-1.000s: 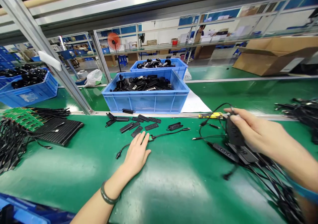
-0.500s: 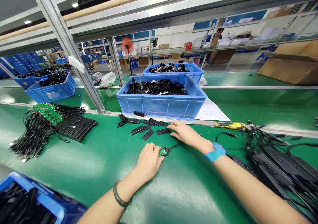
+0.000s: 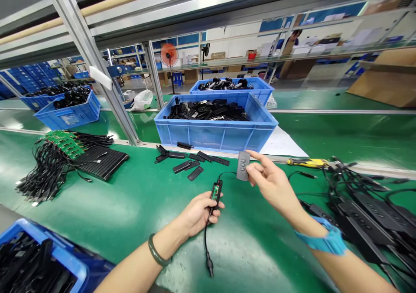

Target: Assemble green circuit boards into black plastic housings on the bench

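My left hand (image 3: 203, 213) is closed around a black plastic housing (image 3: 219, 190) with a green circuit board (image 3: 215, 192) showing in its open face. A black cable (image 3: 206, 241) hangs from its lower end to a plug, and another runs from its top toward the right. Between the thumb and fingers of my right hand (image 3: 268, 176) is a flat black cover (image 3: 242, 166) with several small oval marks, held upright above the table. The cover and the housing are apart. Several loose black covers and housings (image 3: 195, 173) lie on the green table beyond my hands.
A blue bin (image 3: 214, 135) of black parts stands behind the loose pieces. Circuit boards with cables (image 3: 65, 143) lie at left. A yellow-and-black tool (image 3: 307, 162) and a heap of cabled black units (image 3: 360, 215) are at right. Another blue bin (image 3: 82, 271) is at lower left.
My right hand has picked up a cover from the table and brought it up and to the right. My left hand has turned and lifted the housing, so its board now faces me.
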Demonstrator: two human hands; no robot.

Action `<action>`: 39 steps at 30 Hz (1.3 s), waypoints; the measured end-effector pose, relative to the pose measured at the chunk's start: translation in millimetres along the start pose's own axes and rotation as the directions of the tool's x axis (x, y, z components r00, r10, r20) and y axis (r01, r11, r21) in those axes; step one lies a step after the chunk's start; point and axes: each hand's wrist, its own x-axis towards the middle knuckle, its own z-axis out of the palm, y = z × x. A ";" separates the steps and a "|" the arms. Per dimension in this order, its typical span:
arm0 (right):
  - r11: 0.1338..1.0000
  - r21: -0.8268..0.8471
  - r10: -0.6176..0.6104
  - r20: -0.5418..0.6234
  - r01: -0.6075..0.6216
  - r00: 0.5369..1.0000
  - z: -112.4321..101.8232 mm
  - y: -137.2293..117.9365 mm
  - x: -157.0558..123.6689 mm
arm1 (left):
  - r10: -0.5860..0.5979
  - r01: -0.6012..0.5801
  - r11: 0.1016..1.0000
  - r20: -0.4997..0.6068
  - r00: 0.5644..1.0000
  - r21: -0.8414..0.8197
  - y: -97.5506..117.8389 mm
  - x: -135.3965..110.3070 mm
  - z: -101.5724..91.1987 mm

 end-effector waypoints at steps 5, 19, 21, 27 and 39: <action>0.838 0.470 0.242 0.139 -0.279 0.960 8.6 -13.1 -46.6 | 0.065 -0.060 0.997 0.125 0.990 -0.043 -8.6 -2.1 1.7; 0.684 0.632 0.363 0.137 -0.364 0.922 27.8 -4.0 -70.4 | 0.041 -0.050 0.996 0.123 0.992 0.073 -19.3 -0.3 6.6; 0.674 0.642 0.395 0.105 -0.365 0.913 23.1 -2.4 -69.2 | 0.019 -0.025 0.998 0.111 0.994 0.058 -18.5 -0.4 7.6; 0.665 0.590 0.438 0.186 -0.457 0.879 13.8 1.0 -64.8 | 0.023 -0.023 1.000 0.052 0.998 0.005 -16.1 1.2 5.1; 0.581 0.612 0.463 0.295 -0.537 0.836 4.6 -1.3 -59.0 | 0.079 -0.079 0.996 0.004 0.997 0.048 -12.5 5.4 -5.3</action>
